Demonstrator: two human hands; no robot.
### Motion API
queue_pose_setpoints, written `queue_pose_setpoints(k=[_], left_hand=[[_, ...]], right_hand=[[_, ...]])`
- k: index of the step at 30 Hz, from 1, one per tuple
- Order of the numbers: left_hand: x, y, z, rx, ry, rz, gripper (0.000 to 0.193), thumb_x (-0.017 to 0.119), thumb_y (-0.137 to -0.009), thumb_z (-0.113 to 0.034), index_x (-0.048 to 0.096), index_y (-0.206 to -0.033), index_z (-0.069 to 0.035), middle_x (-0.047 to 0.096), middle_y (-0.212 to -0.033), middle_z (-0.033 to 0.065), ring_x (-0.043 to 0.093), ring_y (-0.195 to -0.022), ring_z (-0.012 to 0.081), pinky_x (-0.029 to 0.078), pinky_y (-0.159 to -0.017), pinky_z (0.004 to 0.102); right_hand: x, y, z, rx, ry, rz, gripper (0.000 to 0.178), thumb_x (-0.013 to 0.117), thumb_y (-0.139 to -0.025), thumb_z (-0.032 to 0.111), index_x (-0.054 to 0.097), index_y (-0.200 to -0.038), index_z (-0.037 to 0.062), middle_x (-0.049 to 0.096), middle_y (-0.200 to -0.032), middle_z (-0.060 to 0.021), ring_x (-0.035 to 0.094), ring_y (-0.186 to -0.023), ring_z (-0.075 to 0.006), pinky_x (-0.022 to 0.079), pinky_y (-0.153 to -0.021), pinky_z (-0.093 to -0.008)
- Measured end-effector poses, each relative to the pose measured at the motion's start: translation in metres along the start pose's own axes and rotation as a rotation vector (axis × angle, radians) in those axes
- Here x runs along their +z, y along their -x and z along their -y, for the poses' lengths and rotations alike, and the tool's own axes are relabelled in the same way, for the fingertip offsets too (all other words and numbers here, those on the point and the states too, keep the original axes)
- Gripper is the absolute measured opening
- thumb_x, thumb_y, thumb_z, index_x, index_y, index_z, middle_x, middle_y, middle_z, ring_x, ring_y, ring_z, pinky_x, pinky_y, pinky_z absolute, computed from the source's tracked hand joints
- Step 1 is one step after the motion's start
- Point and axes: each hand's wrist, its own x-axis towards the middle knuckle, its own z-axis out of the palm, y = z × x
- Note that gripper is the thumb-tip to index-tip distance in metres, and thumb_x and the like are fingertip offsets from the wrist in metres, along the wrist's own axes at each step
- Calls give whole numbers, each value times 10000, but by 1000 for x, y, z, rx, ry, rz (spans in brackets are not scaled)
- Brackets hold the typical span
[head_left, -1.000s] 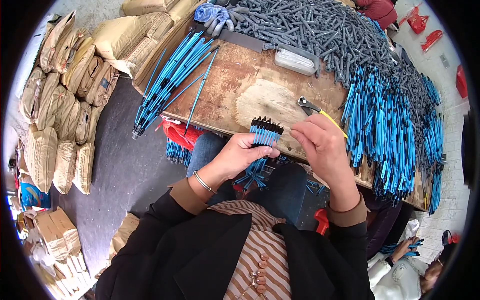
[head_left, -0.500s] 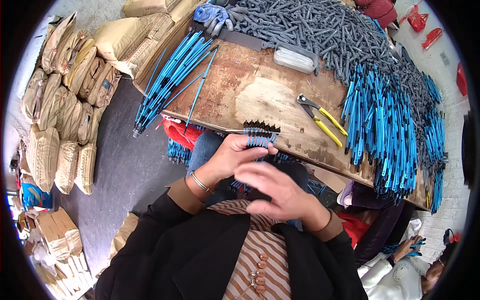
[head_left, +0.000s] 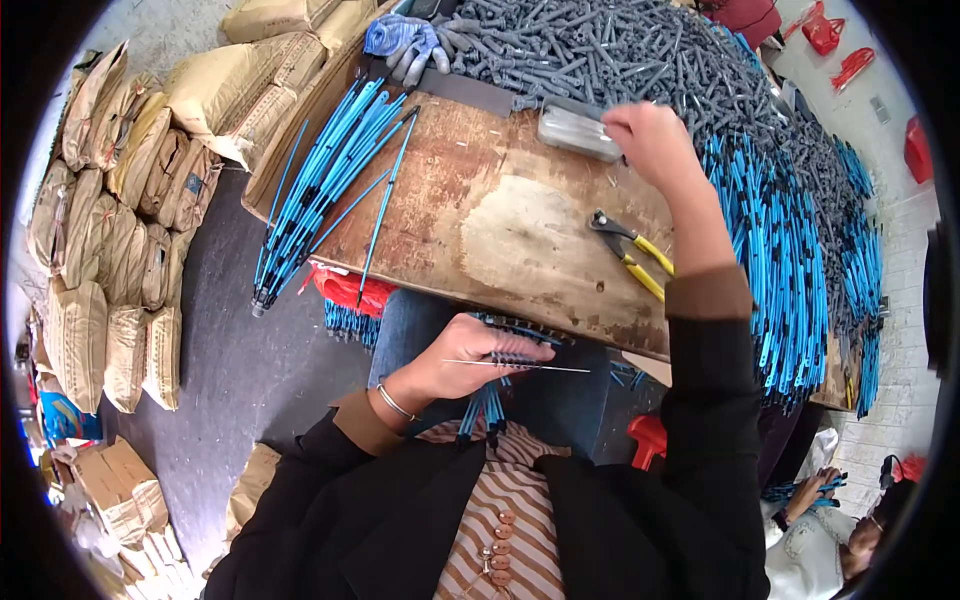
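Note:
My left hand (head_left: 465, 358) is closed around a bundle of thin blue rods (head_left: 487, 405) with black fittings, held above my lap just off the table's front edge. Their lower ends hang toward my striped top. Crosswise through or along the bundle runs a thin straight metal wire (head_left: 565, 369); how it sits among the rods I cannot tell. My right hand (head_left: 655, 145) reaches far across the table, its fingers bent together at the right end of a small tray (head_left: 545, 128) of pale, thin pieces. Whatever is between those fingertips is hidden.
Yellow-handled pincers (head_left: 630, 250) lie on the wooden table (head_left: 430, 190). Blue rods (head_left: 335, 175) lie at the left, more (head_left: 765, 270) at the right. Grey plastic parts (head_left: 580, 55) heap behind, beside a glove (head_left: 405, 45). A co-worker's hand (head_left: 815, 485) holds rods lower right.
My right hand has moved from beside the bundle up and right to the tray. My left hand has lowered the bundle from the table edge toward my lap, and its rods now tilt differently.

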Motion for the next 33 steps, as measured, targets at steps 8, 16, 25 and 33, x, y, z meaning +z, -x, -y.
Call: queue_pose_setpoints(k=[8,16,25,33], left_hand=[[-6,-8,12,-195,350,-149,195,585,-788,27,643,-974,20,666,-980,86,631,-917,163,481,-818,277],[4,-3,12,-312,528,-239,196,558,-830,24,617,-1016,8,657,-991,105,607,-955,163,471,-836,280],[12,5,14,-248,395,-229,198,538,-843,26,609,-1027,6,651,-1006,102,597,-968,159,462,-846,274],[14,-3,19,-259,405,-278,183,540,-849,10,616,-1015,-1,649,-1004,83,583,-955,125,457,-845,264]], right_hand=[[65,-81,-18,-53,428,113,226,447,-854,171,620,-955,66,620,-1006,-135,608,-918,-294,496,-765,-397],[54,-49,4,7,419,140,219,433,-843,141,625,-913,64,627,-927,-138,611,-896,-271,501,-724,-378],[-30,105,32,-371,-1580,-310,164,476,-907,108,573,-921,-22,623,-820,-130,595,-746,-201,489,-651,-293],[19,194,86,-510,-964,-121,42,502,-825,-18,489,-863,-5,615,-934,-167,615,-756,-226,488,-670,-300]])
